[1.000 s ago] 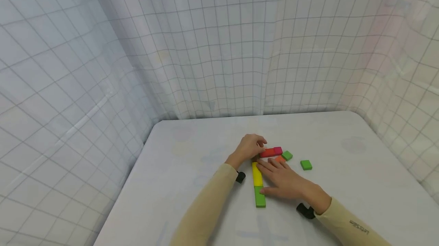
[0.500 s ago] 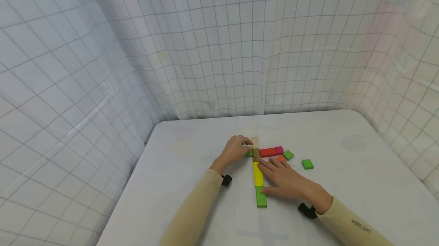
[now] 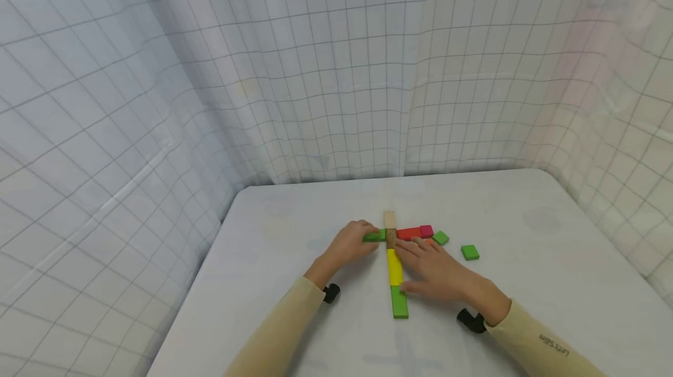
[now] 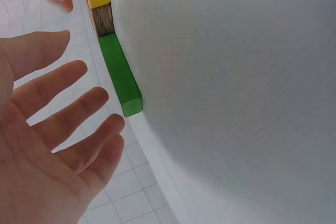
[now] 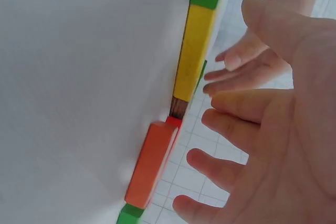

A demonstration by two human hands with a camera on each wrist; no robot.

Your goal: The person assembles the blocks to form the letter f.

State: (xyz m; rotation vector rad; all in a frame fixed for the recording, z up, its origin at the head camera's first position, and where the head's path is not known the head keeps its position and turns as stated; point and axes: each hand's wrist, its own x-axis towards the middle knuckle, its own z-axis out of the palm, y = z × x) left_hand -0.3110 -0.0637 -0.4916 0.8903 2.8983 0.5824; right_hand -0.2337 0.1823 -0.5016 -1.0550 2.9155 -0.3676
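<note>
My left hand (image 3: 349,245) hovers around a long green block (image 3: 375,237), its fingers loosely spread; in the left wrist view a gap shows between the fingertips and that green block (image 4: 121,74). The block's end meets a brown block (image 3: 391,238). A pale wooden block (image 3: 389,219) lies beyond the brown one, and a yellow block (image 3: 394,269) then a green block (image 3: 399,305) line up on the near side. Over the right edge of this row lies my right hand (image 3: 435,272), fingers extended, holding nothing. Its thumb is by the near green block.
A red block (image 3: 409,234) extends right from the brown one, with a pink block (image 3: 426,231) at its end. An orange block (image 5: 152,166) is partly hidden by my right fingers in the head view. Two green squares (image 3: 440,238) lie farther right on the white table (image 3: 505,207).
My left hand has moved leftward and nearer to me, away from the brown and pale blocks, uncovering them and the green block on the left. The right hand has stayed almost still.
</note>
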